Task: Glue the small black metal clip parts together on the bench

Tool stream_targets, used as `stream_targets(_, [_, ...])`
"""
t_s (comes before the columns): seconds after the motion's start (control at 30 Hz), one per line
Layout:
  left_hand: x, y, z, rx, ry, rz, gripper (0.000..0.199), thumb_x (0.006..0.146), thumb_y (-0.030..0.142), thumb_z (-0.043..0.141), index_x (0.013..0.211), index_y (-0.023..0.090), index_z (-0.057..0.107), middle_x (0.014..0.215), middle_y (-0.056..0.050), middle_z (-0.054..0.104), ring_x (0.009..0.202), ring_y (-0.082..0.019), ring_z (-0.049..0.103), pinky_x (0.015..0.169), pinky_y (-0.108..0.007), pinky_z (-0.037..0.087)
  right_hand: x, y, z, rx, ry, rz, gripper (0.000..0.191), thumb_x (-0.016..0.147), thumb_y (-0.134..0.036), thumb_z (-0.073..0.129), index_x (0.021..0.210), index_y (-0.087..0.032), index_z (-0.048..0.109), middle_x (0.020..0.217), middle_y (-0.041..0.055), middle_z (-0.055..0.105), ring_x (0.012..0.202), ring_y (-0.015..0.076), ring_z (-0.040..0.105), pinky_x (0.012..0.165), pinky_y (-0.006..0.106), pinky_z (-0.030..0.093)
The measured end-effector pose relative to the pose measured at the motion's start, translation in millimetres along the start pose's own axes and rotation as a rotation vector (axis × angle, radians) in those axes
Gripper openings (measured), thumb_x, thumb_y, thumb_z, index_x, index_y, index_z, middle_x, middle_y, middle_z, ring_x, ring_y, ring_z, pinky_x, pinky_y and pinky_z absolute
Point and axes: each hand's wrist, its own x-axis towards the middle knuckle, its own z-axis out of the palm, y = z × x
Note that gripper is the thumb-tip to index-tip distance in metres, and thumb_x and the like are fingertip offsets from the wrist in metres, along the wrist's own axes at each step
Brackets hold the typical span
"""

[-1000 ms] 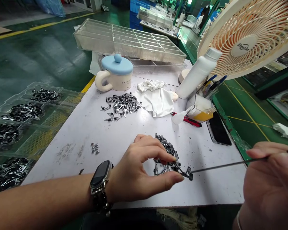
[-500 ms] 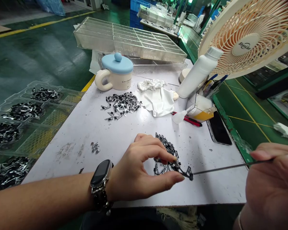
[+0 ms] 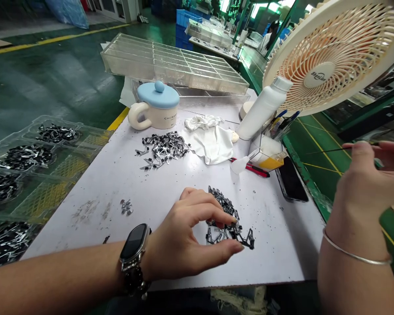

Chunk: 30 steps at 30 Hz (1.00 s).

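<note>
My left hand (image 3: pixel 187 234), a watch on its wrist, hovers low over the front of the table with thumb and forefinger apart. Just beyond its fingers lies a heap of small black-and-silver clip-like parts (image 3: pixel 226 202). One such part (image 3: pixel 248 240) sits at the heap's right end, near my thumb tip. My right hand (image 3: pixel 371 175) is raised at the right, past the table's edge, closed on a thin dark rod (image 3: pixel 331 151) that points left. A second pile of the parts (image 3: pixel 167 146) lies farther back.
A lidded mug (image 3: pixel 157 107), white cloth (image 3: pixel 212 140), white bottle (image 3: pixel 262 109), pen holder (image 3: pixel 265 153) and phone (image 3: pixel 292 179) stand or lie around the table. A fan (image 3: pixel 321 74) leans in at right. Clear divided trays (image 3: pixel 170 61) are behind; a filled one (image 3: pixel 61 175) is at left.
My right hand has lifted up and away to the right, taking the rod's tip off the end part. My left hand keeps nearly the same pose, and the view has shifted slightly.
</note>
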Motion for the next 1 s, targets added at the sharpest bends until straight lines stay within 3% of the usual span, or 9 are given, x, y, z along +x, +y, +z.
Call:
stream_targets(0.13, [-0.5, -0.5, 0.2, 0.008, 0.000, -0.022, 0.018, 0.069, 0.024, 0.078, 0.080, 0.013, 0.068, 0.071, -0.002, 0.067, 0.069, -0.010, 0.060, 0.070, -0.028, 0.045, -4.2, 6.5, 19.7, -0.052, -0.057, -0.028, 0.038, 0.084, -0.035, 0.057, 0.105, -0.003, 0.054, 0.103, 0.0180, 0.056, 0.086, 0.0196, 0.063, 0.070, 0.032, 0.051])
stream_targets(0.27, [-0.2, -1.0, -0.2, 0.007, 0.004, -0.049, 0.017, 0.069, 0.025, 0.077, 0.078, 0.014, 0.068, 0.070, -0.002, 0.067, 0.067, -0.010, 0.060, 0.069, -0.028, 0.045, -8.9, -6.6, 16.7, -0.247, -0.381, 0.003, 0.051, 0.072, -0.048, 0.070, 0.104, -0.009, 0.063, 0.096, 0.0166, 0.065, 0.089, 0.0283, 0.061, 0.083, 0.052, 0.039])
stream_targets(0.37, [0.8, -0.3, -0.9, 0.009, 0.008, -0.053, 0.017, 0.069, 0.025, 0.078, 0.078, 0.014, 0.068, 0.071, -0.001, 0.068, 0.068, -0.010, 0.061, 0.069, -0.028, 0.045, -19.1, -34.5, -11.4, -0.292, -0.609, -0.005, 0.074, 0.067, -0.059, 0.070, 0.128, -0.020, 0.053, 0.123, 0.0154, 0.058, 0.095, 0.0290, 0.060, 0.084, 0.052, 0.038])
stream_targets(0.4, [1.1, 0.0, -1.1, 0.013, 0.010, -0.052, 0.018, 0.068, 0.025, 0.078, 0.079, 0.014, 0.068, 0.071, -0.001, 0.068, 0.068, -0.010, 0.061, 0.069, -0.028, 0.045, -25.5, -46.3, -25.2, -0.226, -0.671, -0.017, 0.071, 0.073, -0.060, 0.064, 0.131, -0.022, 0.049, 0.129, 0.0131, 0.055, 0.098, 0.0257, 0.060, 0.082, 0.045, 0.042])
stream_targets(0.5, [1.5, 0.2, -1.2, 0.028, 0.013, -0.048, 0.019, 0.068, 0.025, 0.078, 0.079, 0.014, 0.068, 0.072, -0.001, 0.068, 0.069, -0.010, 0.061, 0.070, -0.028, 0.045, -53.1, -77.9, -67.7, 0.274, -0.978, 0.082, 0.043, 0.082, -0.052, 0.060, 0.117, -0.028, 0.060, 0.115, 0.0049, 0.063, 0.102, 0.0189, 0.061, 0.083, 0.030, 0.050])
stream_targets(0.6, [0.9, -1.5, -0.6, 0.045, 0.014, -0.031, 0.021, 0.067, 0.026, 0.079, 0.080, 0.013, 0.069, 0.072, -0.002, 0.067, 0.069, -0.010, 0.061, 0.069, -0.027, 0.045, -84.5, -90.9, -93.3, 0.462, -1.121, 0.177, 0.032, 0.086, -0.038, 0.059, 0.116, -0.029, 0.059, 0.109, 0.0037, 0.064, 0.101, 0.0151, 0.062, 0.081, 0.020, 0.052])
stream_targets(0.77, [0.0, -3.0, 0.2, 0.097, 0.002, 0.095, 0.024, 0.068, 0.021, 0.077, 0.089, 0.013, 0.067, 0.078, -0.003, 0.068, 0.075, -0.011, 0.062, 0.073, -0.029, 0.044, -119.7, -90.8, -93.4, 0.693, -1.175, 0.393, 0.027, 0.093, -0.043, 0.046, 0.112, -0.027, 0.058, 0.092, 0.0049, 0.064, 0.086, 0.0132, 0.063, 0.069, 0.018, 0.054])
stream_targets(0.87, [-0.9, -1.5, 0.4, 0.148, 0.018, 0.205, 0.024, 0.070, 0.020, 0.076, 0.090, 0.012, 0.067, 0.077, -0.003, 0.067, 0.072, -0.010, 0.062, 0.072, -0.030, 0.041, -127.6, -98.4, -90.3, 0.743, -1.083, 0.333, 0.033, 0.088, -0.040, 0.057, 0.117, -0.025, 0.054, 0.097, 0.0063, 0.062, 0.091, 0.0141, 0.062, 0.075, 0.020, 0.054])
stream_targets(1.0, [-2.6, 0.3, 0.7, 0.198, 0.013, 0.257, 0.023, 0.071, 0.021, 0.075, 0.091, 0.013, 0.066, 0.077, -0.003, 0.068, 0.070, -0.011, 0.062, 0.070, -0.031, 0.040, -129.5, -109.3, -92.6, 0.676, -0.892, 0.170, 0.031, 0.080, -0.016, 0.065, 0.110, -0.023, 0.057, 0.103, 0.0079, 0.056, 0.103, 0.0161, 0.056, 0.082, 0.025, 0.052])
